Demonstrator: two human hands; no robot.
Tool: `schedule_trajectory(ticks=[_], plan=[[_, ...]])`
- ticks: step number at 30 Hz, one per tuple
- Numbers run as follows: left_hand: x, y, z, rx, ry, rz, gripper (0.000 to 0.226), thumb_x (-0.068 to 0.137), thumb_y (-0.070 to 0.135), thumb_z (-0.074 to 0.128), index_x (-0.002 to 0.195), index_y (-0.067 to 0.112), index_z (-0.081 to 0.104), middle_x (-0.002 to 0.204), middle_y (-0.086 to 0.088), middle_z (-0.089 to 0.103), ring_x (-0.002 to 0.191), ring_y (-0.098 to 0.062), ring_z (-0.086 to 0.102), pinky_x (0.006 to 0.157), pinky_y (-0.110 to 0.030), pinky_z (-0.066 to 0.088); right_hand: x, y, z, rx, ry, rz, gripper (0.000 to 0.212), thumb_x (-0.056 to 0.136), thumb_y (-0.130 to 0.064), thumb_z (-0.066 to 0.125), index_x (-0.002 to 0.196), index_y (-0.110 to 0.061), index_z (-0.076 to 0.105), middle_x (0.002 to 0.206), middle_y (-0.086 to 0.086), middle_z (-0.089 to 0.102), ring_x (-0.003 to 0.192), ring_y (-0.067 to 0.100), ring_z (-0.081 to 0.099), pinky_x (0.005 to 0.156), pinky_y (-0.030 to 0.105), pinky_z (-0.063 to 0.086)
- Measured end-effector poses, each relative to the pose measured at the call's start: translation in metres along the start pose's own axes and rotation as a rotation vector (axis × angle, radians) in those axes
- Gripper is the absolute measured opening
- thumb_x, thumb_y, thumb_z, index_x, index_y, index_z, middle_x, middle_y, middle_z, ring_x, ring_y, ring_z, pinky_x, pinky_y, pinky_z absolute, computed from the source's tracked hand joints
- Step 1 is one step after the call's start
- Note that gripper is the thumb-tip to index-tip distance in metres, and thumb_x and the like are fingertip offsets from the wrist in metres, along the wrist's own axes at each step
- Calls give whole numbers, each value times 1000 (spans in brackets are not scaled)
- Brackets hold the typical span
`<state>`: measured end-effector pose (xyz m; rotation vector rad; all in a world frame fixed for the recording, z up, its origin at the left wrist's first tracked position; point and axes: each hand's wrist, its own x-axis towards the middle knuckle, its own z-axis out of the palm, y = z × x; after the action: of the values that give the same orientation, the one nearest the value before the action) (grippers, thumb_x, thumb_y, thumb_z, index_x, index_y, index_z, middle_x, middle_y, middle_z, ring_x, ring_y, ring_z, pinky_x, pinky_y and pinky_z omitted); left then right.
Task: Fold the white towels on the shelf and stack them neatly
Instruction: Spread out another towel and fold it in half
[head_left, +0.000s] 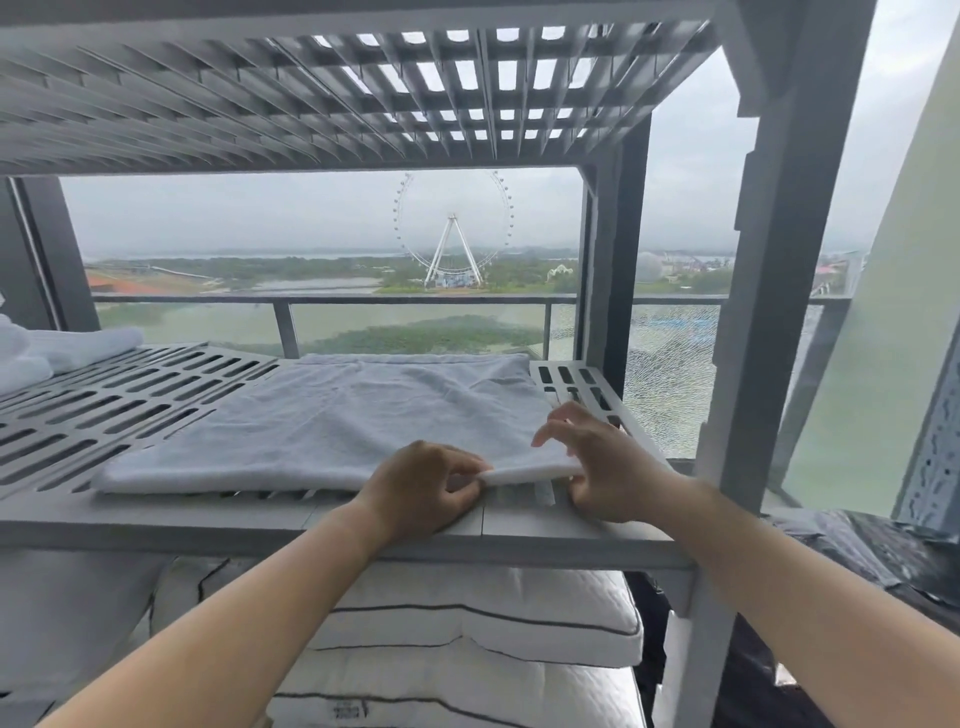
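A white towel (332, 415) lies spread flat on the slotted grey shelf (130, 395), covering its right half. My left hand (426, 486) pinches the towel's near right corner at the shelf's front edge. My right hand (597, 462) grips the same corner from the right, thumb under the lifted edge and fingers arched above it. The corner is raised slightly off the shelf. More white towels (57, 351) lie bunched at the shelf's far left, partly cut off by the frame edge.
An upper slatted shelf (311, 98) hangs close overhead. A grey upright post (769, 312) stands to the right of my hands. White pillows with dark piping (467, 623) fill the level below. A window with a balcony rail is behind the shelf.
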<state>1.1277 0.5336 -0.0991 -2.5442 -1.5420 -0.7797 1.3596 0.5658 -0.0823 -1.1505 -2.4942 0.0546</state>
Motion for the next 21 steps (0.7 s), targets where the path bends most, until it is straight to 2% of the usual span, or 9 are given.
schedule_trajectory(ticks=[4,8,11,14,18,21], plan=[[-1,3,-5,104,-18,42,27,87,37,47,103,30,68,99,8,72,91,-14,65,73,-34,53,7,-5,-7,-81,-62,36,45,71,-16,47,110,-37,53,115,-15,53,88,7,50,65,26,40],[2,3,-9,74,-21,21,28,84,43,49,102,35,69,106,16,70,97,-8,64,78,-31,52,27,-15,-13,-91,-9,96,28,81,-23,42,97,-35,61,103,-10,66,83,15,58,62,26,43],[13,-6,-15,-34,-29,-67,27,89,43,51,100,29,72,103,9,72,93,-8,65,83,-32,51,50,-24,-10,-13,6,94,24,88,-26,43,97,-26,65,102,-4,67,84,15,60,72,29,48],[33,-23,-21,5,-51,-113,26,92,32,50,112,25,66,113,3,68,100,-10,62,90,-31,48,78,-30,1,43,-56,48,24,91,-19,44,105,-21,63,110,-1,65,90,11,54,79,25,43],[57,-60,-21,163,-222,-173,34,94,34,47,126,26,55,133,3,53,120,-16,49,102,-32,36,117,-29,27,32,-125,50,30,90,-19,48,118,-23,55,129,2,53,116,19,49,98,32,38],[70,-88,-18,159,-281,-217,42,95,39,41,134,25,45,144,3,42,130,-16,39,109,-34,30,141,-24,44,22,-121,80,37,92,-26,45,129,-23,46,142,1,39,129,23,38,105,37,31]])
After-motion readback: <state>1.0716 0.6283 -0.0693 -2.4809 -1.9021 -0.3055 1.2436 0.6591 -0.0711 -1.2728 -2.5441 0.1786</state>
